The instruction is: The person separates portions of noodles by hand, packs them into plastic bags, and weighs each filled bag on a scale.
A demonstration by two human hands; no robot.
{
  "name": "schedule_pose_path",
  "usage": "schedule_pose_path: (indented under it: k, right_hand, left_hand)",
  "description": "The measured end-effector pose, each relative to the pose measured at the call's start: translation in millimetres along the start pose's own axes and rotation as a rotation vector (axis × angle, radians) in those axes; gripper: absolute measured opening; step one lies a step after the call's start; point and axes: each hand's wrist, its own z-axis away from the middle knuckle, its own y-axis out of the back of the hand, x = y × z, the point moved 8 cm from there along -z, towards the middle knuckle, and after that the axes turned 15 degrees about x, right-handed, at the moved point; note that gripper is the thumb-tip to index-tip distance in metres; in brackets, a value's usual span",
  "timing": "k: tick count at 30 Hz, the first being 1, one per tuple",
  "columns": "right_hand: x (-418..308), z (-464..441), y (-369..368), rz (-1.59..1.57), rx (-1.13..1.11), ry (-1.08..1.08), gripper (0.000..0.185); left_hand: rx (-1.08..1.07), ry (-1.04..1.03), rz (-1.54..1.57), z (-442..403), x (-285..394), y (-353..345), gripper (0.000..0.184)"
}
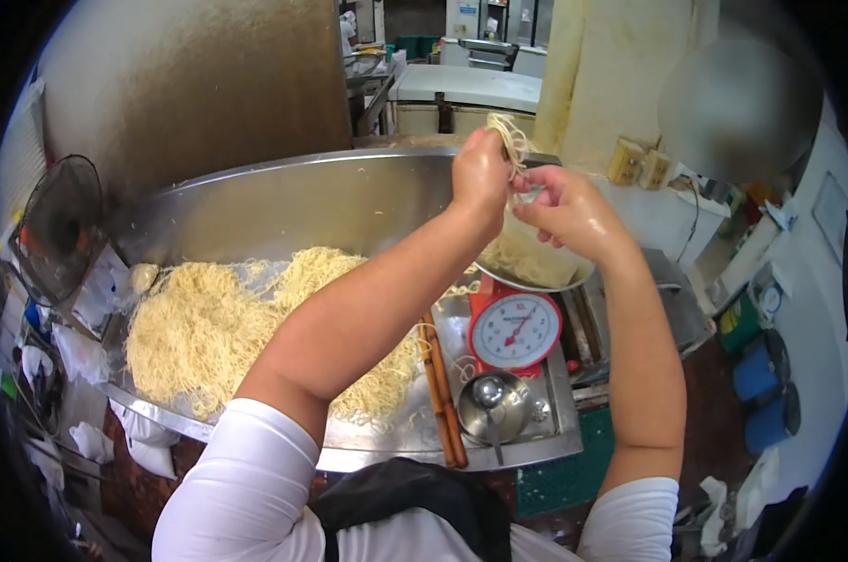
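Observation:
My left hand (481, 178) is closed on a small bunch of noodles (508, 138), raised above the far rim of the metal tray (283, 175). Close beside it, my right hand (566, 208) has bent fingers near the hanging strands; what lies between them is too small to make out. Under both hands a bowl (533, 262) with noodles in it rests on a red dial scale (515, 328). Large heaps of pale yellow noodles (199, 328) lie in the tray to the left.
Two wooden sticks (441, 389) lie across the tray beside a metal bowl (495, 407) with a ladle in it. A round fan (63, 229) stands at the left. Blue bins (766, 393) are at the right, and a white chest (466, 86) is behind.

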Motion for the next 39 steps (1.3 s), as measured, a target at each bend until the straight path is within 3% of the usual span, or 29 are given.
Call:
schedule_pose_path:
  k: [2,4,6,9,12,15,18,23,28,30,31,32,33,34,35,36,37,38,39]
  right_hand:
    - [12,-1,-16,-0.033,-0.020,-0.005,0.021]
    - [33,-9,-30,0.139,-0.038,0.105,0.019]
    - [34,-10,-31,0.333,0.020,0.282,0.014]
    - [61,-19,-31,0.498,0.057,0.349,0.016]
    - [64,-24,-26,0.587,0.081,0.327,0.008]
    - [65,-30,-26,0.622,0.061,0.306,0.010]
    - [59,-30,-25,0.499,0.068,0.307,0.013]
    - [41,-28,-18,0.284,-0.032,0.254,0.016]
    - [-8,23,22,-0.094,-0.032,0.177,0.017]
    - [-29,77,64,-0.312,0.077,0.151,0.016]
    - [-33,111,86,-0.525,0.079,0.440,0.009]
    - [-40,138,112,-0.754,-0.374,0.575,0.016]
    - [-38,174,142,-0.909,-0.894,0.572,0.024]
    - [-77,190,133,-0.831,-0.756,0.670,0.040]
    - [-116,205,123,-0.745,-0.612,0.755,0.058]
    - [-131,211,115,-0.841,-0.512,0.838,0.045]
    - [-138,211,120,-0.928,-0.400,0.923,0.033]
    - [-144,212,116,-0.906,-0.478,0.939,0.025]
    - [-152,211,116,-0.875,-0.554,0.960,0.019]
  left_hand:
    - [-0.112,0.089,0.111,15,21,-11,0.015]
    - [-0.198,0.129,0.155,23,44,-15,0.019]
    - [-0.257,0.081,0.214,25,78,-10,0.021]
    - [-0.211,-0.062,0.244,18,146,13,0.019]
    - [-0.383,-0.218,0.279,9,223,44,0.018]
    - [-0.319,-0.303,0.297,-4,304,92,0.019]
    - [-0.440,-0.351,0.170,1,349,134,0.020]
    - [0.067,-0.458,0.037,-24,349,252,0.017]
    - [0.277,-0.241,0.160,-39,306,386,0.018]
    - [0.301,-0.165,0.091,-1,254,372,0.018]
    - [0.386,-0.086,0.026,18,223,367,0.020]
    - [0.459,-0.046,-0.069,29,197,376,0.022]
    - [0.464,-0.008,-0.151,38,171,384,0.023]
    - [0.404,0.072,-0.230,40,146,402,0.026]
    - [0.423,0.120,-0.535,47,128,409,0.025]
    - [0.509,0.161,-0.861,47,114,435,0.021]
    - [0.315,0.115,-1.302,34,97,481,0.026]
    - [0.130,-0.191,-1.936,30,88,509,0.047]
    - [0.082,0.081,-2.217,45,81,504,0.058]
